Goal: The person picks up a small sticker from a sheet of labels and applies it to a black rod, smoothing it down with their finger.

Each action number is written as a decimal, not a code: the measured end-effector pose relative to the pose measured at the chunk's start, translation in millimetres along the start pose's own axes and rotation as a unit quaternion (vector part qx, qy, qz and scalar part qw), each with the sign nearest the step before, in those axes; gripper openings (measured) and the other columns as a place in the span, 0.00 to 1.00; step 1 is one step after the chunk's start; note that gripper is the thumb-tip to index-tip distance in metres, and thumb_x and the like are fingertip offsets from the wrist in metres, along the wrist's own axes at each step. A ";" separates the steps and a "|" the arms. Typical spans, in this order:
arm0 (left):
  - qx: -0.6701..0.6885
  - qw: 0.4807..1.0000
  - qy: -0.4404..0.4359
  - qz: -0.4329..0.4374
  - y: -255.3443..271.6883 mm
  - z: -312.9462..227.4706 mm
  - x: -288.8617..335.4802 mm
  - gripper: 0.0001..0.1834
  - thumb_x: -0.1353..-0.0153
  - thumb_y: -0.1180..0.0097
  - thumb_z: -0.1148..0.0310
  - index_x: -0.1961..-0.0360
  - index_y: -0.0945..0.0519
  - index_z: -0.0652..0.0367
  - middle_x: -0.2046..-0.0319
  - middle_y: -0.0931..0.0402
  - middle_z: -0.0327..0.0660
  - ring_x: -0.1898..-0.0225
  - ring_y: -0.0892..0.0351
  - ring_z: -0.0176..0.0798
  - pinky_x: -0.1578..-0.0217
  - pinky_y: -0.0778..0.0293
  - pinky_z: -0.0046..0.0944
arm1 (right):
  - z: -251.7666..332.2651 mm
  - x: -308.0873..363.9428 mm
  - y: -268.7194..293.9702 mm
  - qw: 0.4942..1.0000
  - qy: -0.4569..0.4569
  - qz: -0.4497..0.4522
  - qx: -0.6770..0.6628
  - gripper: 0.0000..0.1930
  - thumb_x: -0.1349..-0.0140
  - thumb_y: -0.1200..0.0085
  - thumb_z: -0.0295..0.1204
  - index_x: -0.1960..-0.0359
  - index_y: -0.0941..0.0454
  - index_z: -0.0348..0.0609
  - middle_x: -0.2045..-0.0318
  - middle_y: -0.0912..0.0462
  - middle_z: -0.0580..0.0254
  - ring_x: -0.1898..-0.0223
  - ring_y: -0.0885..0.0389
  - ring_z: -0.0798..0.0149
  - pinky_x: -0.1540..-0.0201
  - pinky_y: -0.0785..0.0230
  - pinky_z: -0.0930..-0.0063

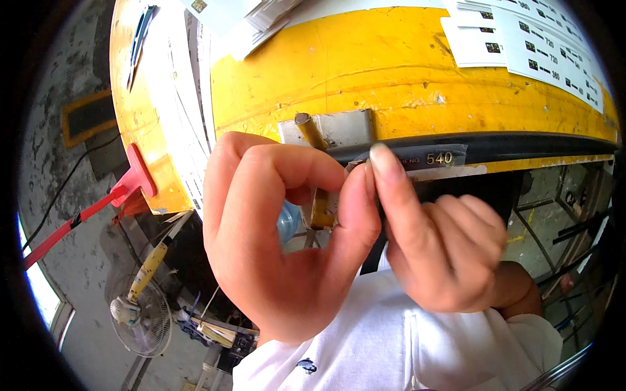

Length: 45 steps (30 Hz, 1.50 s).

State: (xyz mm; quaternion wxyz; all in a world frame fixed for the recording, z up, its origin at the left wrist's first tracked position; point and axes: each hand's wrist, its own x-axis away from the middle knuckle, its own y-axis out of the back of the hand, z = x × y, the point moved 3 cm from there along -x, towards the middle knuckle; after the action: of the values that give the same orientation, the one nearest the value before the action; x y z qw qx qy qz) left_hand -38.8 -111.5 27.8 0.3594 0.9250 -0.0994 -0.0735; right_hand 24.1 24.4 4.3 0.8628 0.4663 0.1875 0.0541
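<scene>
A long black strip lies along the near edge of the yellow table, bowed by the lens. On it sits a clear label with gold print. My left hand is curled, its thumb and index fingertips closed together at the label's left end; what they pinch is hidden. My right hand meets it there, index fingertip on the label's left end and the other fingers folded in. The right thumb is mostly hidden. Just behind the left fingers stands a metal plate with a worn upright peg.
White label sheets lie at the back right, more paper at the back left. Tweezers rest on the table's left side. A red-handled tool juts past the left edge; a fan stands below.
</scene>
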 end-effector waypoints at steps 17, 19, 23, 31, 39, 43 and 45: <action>-0.013 1.000 0.016 0.001 -4.5 0.9 -1.7 0.08 0.44 0.39 0.80 0.72 0.27 0.65 0.73 0.31 0.35 0.69 0.36 0.28 0.64 0.40 0.26 | 1.3 5.3 -6.4 0.993 -0.060 0.038 0.093 0.36 0.57 0.42 0.16 0.38 0.28 0.31 0.80 0.22 0.66 0.87 0.33 0.70 0.83 0.42 0.73; 0.009 0.999 0.026 -0.040 -4.7 4.4 2.7 0.05 0.39 0.41 0.78 0.69 0.26 0.64 0.72 0.30 0.35 0.68 0.35 0.27 0.63 0.39 0.26 | -1.7 8.0 -1.3 0.993 -0.057 0.037 0.100 0.35 0.55 0.43 0.14 0.38 0.28 0.31 0.79 0.21 0.64 0.88 0.33 0.69 0.84 0.41 0.73; 0.066 0.990 0.063 -0.104 0.2 14.1 11.3 0.05 0.33 0.46 0.73 0.62 0.24 0.65 0.68 0.26 0.36 0.65 0.32 0.25 0.61 0.37 0.25 | -5.5 10.4 0.7 0.994 -0.039 0.037 0.094 0.34 0.55 0.46 0.09 0.39 0.29 0.26 0.67 0.16 0.54 0.87 0.31 0.68 0.84 0.40 0.75; 0.146 0.985 0.077 -0.048 3.6 28.8 15.2 0.05 0.36 0.40 0.76 0.63 0.21 0.68 0.69 0.27 0.34 0.66 0.32 0.25 0.62 0.39 0.24 | -5.6 9.2 2.4 0.994 -0.030 0.071 0.076 0.35 0.55 0.48 0.09 0.39 0.32 0.23 0.59 0.16 0.45 0.84 0.23 0.67 0.81 0.34 0.75; 0.114 0.990 0.078 -0.020 6.3 28.1 8.6 0.05 0.38 0.38 0.77 0.67 0.21 0.68 0.71 0.28 0.34 0.68 0.35 0.26 0.64 0.41 0.24 | 11.9 -13.8 -6.1 0.991 -0.031 0.086 0.102 0.40 0.63 0.48 0.12 0.38 0.25 0.41 0.87 0.31 0.71 0.90 0.38 0.70 0.85 0.43 0.72; 0.110 0.989 0.098 -0.024 7.9 28.0 10.2 0.05 0.39 0.38 0.76 0.68 0.21 0.67 0.71 0.27 0.33 0.68 0.35 0.25 0.64 0.41 0.23 | -0.9 -0.8 6.8 0.989 -0.052 0.114 0.073 0.40 0.61 0.50 0.10 0.36 0.28 0.36 0.74 0.18 0.59 0.89 0.32 0.67 0.83 0.39 0.72; 0.124 0.987 0.101 -0.034 6.3 29.1 10.9 0.05 0.39 0.38 0.76 0.68 0.21 0.67 0.71 0.27 0.33 0.68 0.35 0.24 0.64 0.41 0.23 | -9.8 7.6 16.3 0.986 -0.058 0.144 0.058 0.40 0.60 0.51 0.08 0.36 0.32 0.30 0.60 0.14 0.48 0.87 0.27 0.63 0.81 0.35 0.72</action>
State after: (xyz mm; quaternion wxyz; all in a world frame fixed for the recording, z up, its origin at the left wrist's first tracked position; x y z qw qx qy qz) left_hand -35.1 -137.6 10.1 0.2477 0.9678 -0.0396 0.0208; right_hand 28.7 43.3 10.8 0.8271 0.5398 0.0706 0.1399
